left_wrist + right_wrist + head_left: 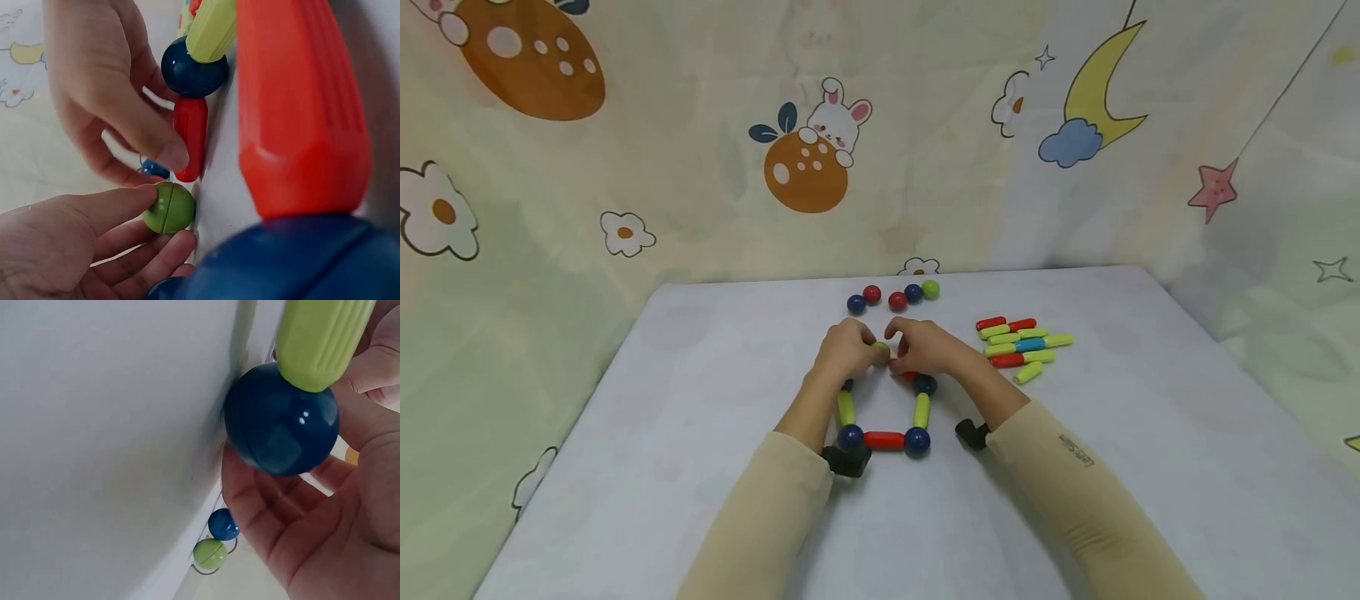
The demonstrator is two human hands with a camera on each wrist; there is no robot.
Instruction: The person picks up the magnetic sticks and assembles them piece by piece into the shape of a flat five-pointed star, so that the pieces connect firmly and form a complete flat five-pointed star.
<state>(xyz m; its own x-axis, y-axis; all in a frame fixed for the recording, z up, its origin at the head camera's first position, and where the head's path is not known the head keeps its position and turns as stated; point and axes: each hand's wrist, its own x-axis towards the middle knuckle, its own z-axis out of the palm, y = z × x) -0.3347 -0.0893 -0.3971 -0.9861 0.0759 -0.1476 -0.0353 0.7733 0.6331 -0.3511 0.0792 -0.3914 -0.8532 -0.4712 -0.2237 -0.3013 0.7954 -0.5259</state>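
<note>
Left side of the white cloth-covered table (pixel 722 433) first: the left hand (pixel 846 348) has a pinch on a glossy lime-green ball (pixel 881 354), thumb on one side, fingers on the other. Below it, a ridged yellow-green rod (pixel 846 408) links a mostly hidden dark blue ball (pixel 847 385) to a glossy navy ball (pixel 850 437) at the end facing the table's near edge. Up along the far edge, beyond both hands, a loose row of shiny red, blue and green balls (pixel 898 302)! Back centre, a faceted red rod (pixel 884 441) crosses between the hands and the near edge, out to a shiny blue corner ball (pixel 917 442). And here's the right hand (pixel 923 346), holding a short ridged red rod (pixel 190 134), thumb against it, right beside the lime-green ball; whether those two touch, can't tell. That rod meets a round blue ball (pixel 925 384), with a slim lime rod (pixel 922 410) below. Far right, toward the far corner, a heap of red, blue and yellow-green rods (pixel 1031 343)
</note>
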